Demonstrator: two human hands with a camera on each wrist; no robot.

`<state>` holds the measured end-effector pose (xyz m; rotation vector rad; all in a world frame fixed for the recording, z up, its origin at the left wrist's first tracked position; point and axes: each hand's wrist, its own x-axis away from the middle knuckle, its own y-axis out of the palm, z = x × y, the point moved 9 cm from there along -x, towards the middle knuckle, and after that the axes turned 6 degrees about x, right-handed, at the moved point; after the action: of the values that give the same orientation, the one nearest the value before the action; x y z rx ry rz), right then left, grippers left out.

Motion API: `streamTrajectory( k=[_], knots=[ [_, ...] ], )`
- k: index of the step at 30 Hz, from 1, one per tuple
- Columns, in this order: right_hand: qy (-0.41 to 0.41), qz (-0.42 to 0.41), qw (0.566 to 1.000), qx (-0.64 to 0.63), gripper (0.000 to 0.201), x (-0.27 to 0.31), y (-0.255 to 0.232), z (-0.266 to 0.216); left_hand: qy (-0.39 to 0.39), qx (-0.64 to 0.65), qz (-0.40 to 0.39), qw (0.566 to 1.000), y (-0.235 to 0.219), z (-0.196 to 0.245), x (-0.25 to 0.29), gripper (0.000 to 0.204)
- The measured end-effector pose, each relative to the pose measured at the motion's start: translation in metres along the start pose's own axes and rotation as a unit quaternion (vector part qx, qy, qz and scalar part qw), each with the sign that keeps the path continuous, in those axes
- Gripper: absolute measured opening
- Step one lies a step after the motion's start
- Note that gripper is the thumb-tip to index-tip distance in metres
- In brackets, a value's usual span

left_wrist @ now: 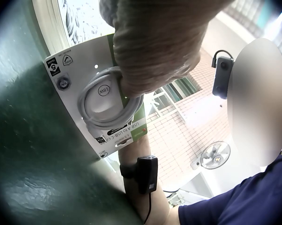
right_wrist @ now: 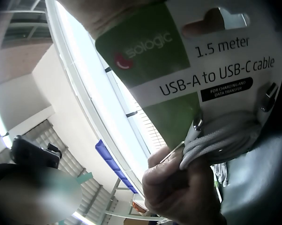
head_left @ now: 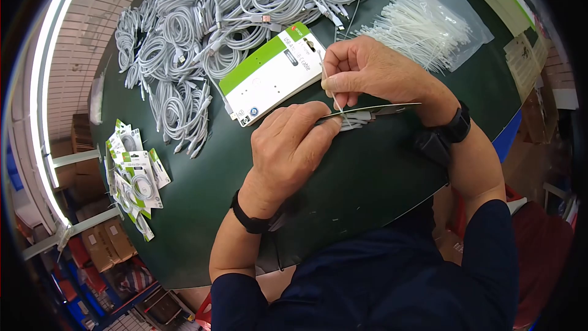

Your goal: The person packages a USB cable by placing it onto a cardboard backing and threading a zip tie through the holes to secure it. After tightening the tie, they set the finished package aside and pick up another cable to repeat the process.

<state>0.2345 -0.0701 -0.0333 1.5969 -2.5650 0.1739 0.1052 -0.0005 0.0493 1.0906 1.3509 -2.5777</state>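
Observation:
My left hand (head_left: pixel 291 144) grips a green-and-white cable card (head_left: pixel 401 106), seen nearly edge-on in the head view. A coiled grey-white USB cable (right_wrist: pixel 225 136) lies against the card, its metal plugs showing in the right wrist view. My right hand (head_left: pixel 373 70) pinches a thin white cable tie (head_left: pixel 336 99) between thumb and fingers. The tie runs down to the card's edge by the left fingertips. In the left wrist view the coil (left_wrist: pixel 110 124) sits on the card's printed face, partly behind the left hand (left_wrist: pixel 159 47).
A stack of blank cable cards (head_left: pixel 269 79) lies just beyond my hands. Behind it spreads a large heap of coiled cables (head_left: pixel 202 24). A clear bag of white cable ties (head_left: pixel 429 24) is at the back right; carded cables (head_left: pixel 138 178) pile up at left.

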Motion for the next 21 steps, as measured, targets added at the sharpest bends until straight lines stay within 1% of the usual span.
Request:
streamTrajectory(
  k=[2,5,8,11,14,17,20,21],
  knots=[
    [-0.021,-0.054,0.998,-0.005,0.015,0.0,0.007,-0.004,0.0,-0.004,0.0,1.0,0.0,0.0,0.0,0.031],
    [-0.034,-0.06,0.997,-0.02,0.018,0.003,0.006,-0.009,0.005,-0.013,-0.003,1.0,0.0,0.002,0.0,0.03],
    [0.034,-0.025,0.997,-0.059,0.02,0.007,0.0,-0.009,0.008,-0.021,-0.004,1.0,0.0,0.004,-0.001,0.028],
    [0.053,-0.011,0.995,-0.087,0.013,0.007,-0.006,-0.009,0.008,-0.024,-0.008,1.0,0.001,0.005,-0.001,0.025],
    [0.019,-0.054,0.998,-0.009,0.014,0.007,0.001,-0.005,0.019,-0.027,-0.011,0.999,0.0,0.008,-0.003,0.022],
    [0.019,-0.077,0.997,0.024,0.019,0.009,0.005,-0.01,0.035,-0.033,-0.017,0.999,0.001,0.01,-0.002,0.02],
    [0.021,-0.035,0.998,-0.038,0.014,0.009,0.002,-0.015,0.036,-0.04,-0.018,0.998,0.003,0.009,-0.001,0.018],
    [0.029,-0.03,0.998,-0.038,0.013,0.009,0.002,-0.015,0.032,-0.043,-0.019,0.998,0.002,0.009,-0.001,0.018]
  ],
)
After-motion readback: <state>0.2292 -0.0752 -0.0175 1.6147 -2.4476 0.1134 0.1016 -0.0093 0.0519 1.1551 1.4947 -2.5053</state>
